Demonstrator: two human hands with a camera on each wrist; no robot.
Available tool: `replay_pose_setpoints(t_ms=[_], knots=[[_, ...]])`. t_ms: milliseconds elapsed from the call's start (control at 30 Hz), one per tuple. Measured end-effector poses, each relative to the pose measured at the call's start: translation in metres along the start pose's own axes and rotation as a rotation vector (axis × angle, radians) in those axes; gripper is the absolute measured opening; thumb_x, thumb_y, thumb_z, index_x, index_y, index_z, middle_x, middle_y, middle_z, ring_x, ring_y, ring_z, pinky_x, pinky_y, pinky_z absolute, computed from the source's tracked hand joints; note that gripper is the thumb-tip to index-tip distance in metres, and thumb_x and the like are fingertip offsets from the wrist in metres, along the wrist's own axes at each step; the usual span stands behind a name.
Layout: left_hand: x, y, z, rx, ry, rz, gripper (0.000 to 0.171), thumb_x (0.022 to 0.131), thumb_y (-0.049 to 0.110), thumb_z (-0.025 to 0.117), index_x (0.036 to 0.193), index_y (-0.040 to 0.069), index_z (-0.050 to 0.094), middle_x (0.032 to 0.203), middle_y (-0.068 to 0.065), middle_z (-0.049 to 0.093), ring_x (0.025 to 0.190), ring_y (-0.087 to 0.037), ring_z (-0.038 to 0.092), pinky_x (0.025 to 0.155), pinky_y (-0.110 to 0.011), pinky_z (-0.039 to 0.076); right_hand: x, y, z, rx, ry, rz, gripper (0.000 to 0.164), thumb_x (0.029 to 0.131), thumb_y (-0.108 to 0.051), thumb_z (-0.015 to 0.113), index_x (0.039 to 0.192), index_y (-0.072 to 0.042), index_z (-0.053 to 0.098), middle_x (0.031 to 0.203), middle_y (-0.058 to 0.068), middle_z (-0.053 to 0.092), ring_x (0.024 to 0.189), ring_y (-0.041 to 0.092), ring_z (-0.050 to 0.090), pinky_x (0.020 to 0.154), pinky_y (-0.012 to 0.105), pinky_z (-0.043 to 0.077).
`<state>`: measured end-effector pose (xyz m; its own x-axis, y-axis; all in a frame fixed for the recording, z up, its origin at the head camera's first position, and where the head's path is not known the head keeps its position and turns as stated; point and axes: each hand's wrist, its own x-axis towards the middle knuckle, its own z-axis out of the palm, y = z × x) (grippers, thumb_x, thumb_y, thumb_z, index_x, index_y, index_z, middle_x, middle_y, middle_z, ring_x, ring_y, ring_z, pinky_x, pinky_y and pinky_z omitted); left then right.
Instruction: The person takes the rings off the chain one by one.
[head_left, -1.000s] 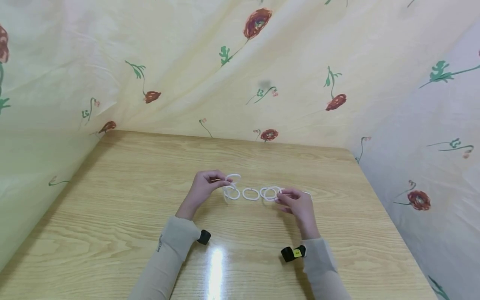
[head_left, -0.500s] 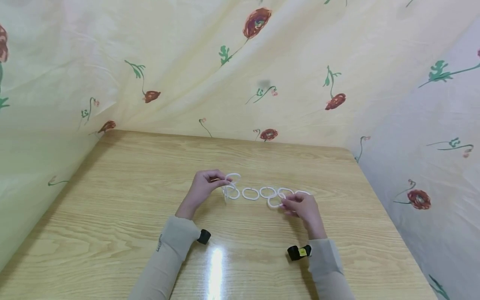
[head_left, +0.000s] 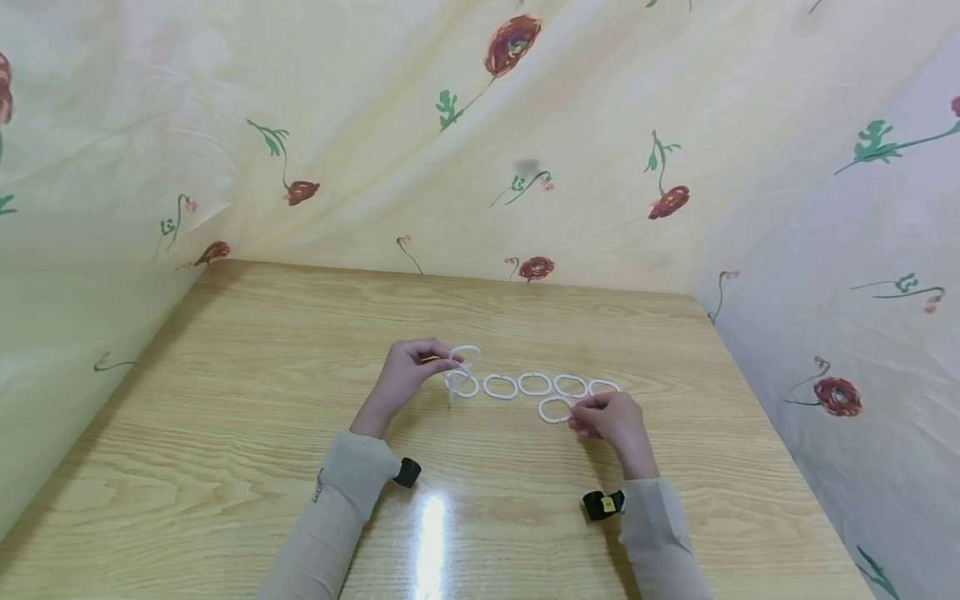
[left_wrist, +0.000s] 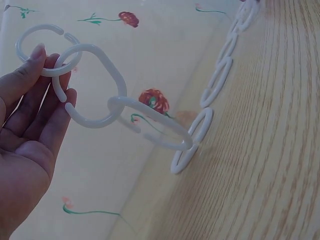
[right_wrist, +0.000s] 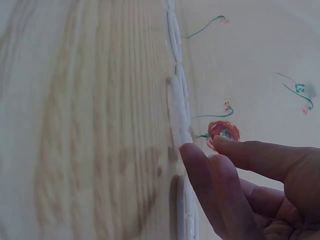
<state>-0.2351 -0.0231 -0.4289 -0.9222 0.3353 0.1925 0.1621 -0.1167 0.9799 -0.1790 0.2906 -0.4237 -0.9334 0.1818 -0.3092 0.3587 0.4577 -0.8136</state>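
Observation:
Between the thumb and fingers of my left hand [head_left: 408,373] is a white C-shaped plastic link [left_wrist: 42,27] with a gap in its side. A second link [left_wrist: 122,87] hooks through it, and a third link [left_wrist: 150,113] slants down from that toward a link [left_wrist: 207,120] lying on the table; whether those two are joined I cannot tell. My right hand [head_left: 613,417] pinches the right end of a separate white link [head_left: 553,422], just in front of the row. In the right wrist view its fingertips [right_wrist: 192,152] meet that link's near end.
Several white links lie in a row across the wooden table [head_left: 300,500], among them one left of centre [head_left: 501,397] and one at the right end [head_left: 604,382], partly behind my right hand. A flowered cloth [head_left: 360,167] hangs around the table's back and sides.
My right hand has moved right and toward me, drawing its link off the row, so that it no longer overlaps the links there. My left hand stays almost still.

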Motion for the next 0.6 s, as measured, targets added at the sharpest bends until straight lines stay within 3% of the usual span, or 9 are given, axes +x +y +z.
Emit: replay_pose_setpoints(t_ms=[300,600], knots=[[0.001,-0.001,-0.001,0.002,0.003,0.016,0.017,0.086,0.0,0.068,0.095,-0.014,0.066,0.083,0.011,0.071,0.084,-0.005,0.068,0.085,-0.021,0.056,-0.007,-0.009,-0.004,-0.049,0.05,-0.063,0.021,0.088,-0.001,0.066,0.103,0.013,0.066,0.082,0.013,0.073,0.068,0.009,0.068,0.064,0.025,0.06],[0.0,0.001,0.001,0.01,0.01,0.009,0.018,0.086,0.001,0.069,0.094,-0.015,0.065,0.081,0.014,0.071,0.082,-0.004,0.068,0.082,-0.019,0.056,-0.013,-0.028,0.007,-0.088,0.08,-0.167,0.027,0.087,-0.005,0.068,0.111,0.008,0.067,0.096,0.016,0.071,0.073,0.003,0.064,0.068,0.024,0.06]])
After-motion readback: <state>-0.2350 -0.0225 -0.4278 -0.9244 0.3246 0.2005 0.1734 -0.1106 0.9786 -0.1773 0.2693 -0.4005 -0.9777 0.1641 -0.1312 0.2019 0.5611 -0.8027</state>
